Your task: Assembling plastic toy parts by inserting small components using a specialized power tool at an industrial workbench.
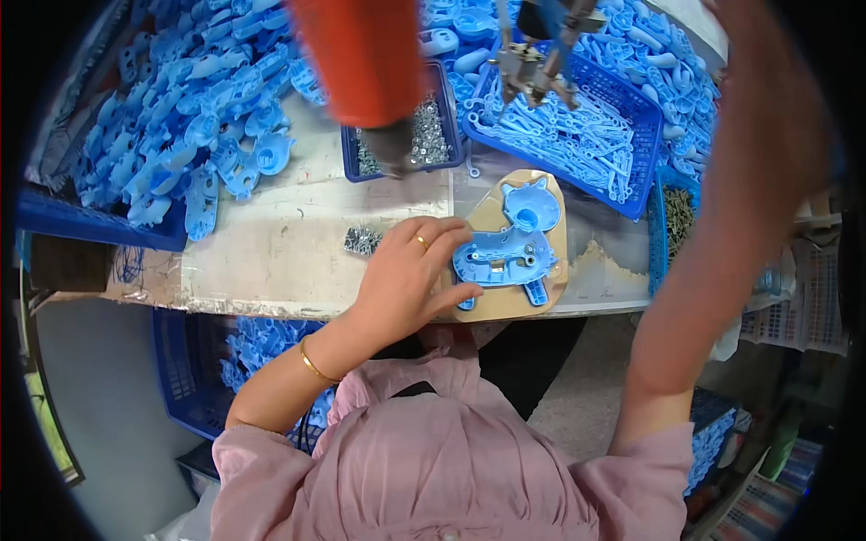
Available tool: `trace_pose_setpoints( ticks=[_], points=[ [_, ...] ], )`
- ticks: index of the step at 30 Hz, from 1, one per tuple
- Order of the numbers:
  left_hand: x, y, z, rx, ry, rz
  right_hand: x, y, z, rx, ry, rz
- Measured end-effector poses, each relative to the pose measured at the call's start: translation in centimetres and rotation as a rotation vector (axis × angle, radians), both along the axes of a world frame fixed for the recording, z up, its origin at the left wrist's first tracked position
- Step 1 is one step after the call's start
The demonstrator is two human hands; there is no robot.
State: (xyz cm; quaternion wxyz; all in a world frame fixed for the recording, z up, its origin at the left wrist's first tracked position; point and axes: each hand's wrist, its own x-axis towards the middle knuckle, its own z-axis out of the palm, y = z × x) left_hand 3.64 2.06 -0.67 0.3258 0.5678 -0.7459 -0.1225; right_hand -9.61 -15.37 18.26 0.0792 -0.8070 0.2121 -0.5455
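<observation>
A blue plastic shell half (505, 248), shaped like an animal, lies hollow side up on a tan board (552, 298) at the front edge of the bench. My left hand (410, 266) rests against its left edge, thumb apart from the fingers, not wrapped round it. My right hand (776, 99) is raised at the upper right, blurred and partly cut off, so its fingers do not show. Above the bench hangs an orange power tool (361, 63) with a dark nose, smeared by motion; its nose is over a tray of small metal parts (428, 131).
A heap of blue shell parts (207, 117) fills the far left. Behind the board, a blue basket (648, 171) holds light-blue rods; a bin of screws (677, 212) stands right of it. Screws (363, 240) lie by my left hand. A metal fixture (532, 68) hangs above.
</observation>
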Motion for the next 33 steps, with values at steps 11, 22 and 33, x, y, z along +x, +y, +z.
trace_pose_setpoints(
  ticks=[11, 22, 33],
  points=[
    [-1.1, -0.1, -0.1, -0.058, 0.005, -0.058, -0.1, -0.6, 2.3, 0.589, -0.107, 0.523],
    [-4.2, -2.6, -1.8, -0.094, -0.196, -0.150, -5.3, 1.4, -5.7, 0.558, -0.177, 0.628],
    [-4.5, -2.7, -2.2, -0.145, -0.161, -0.120, -3.6, 5.2, -2.2, 0.869, -0.336, 0.149]
  ],
)
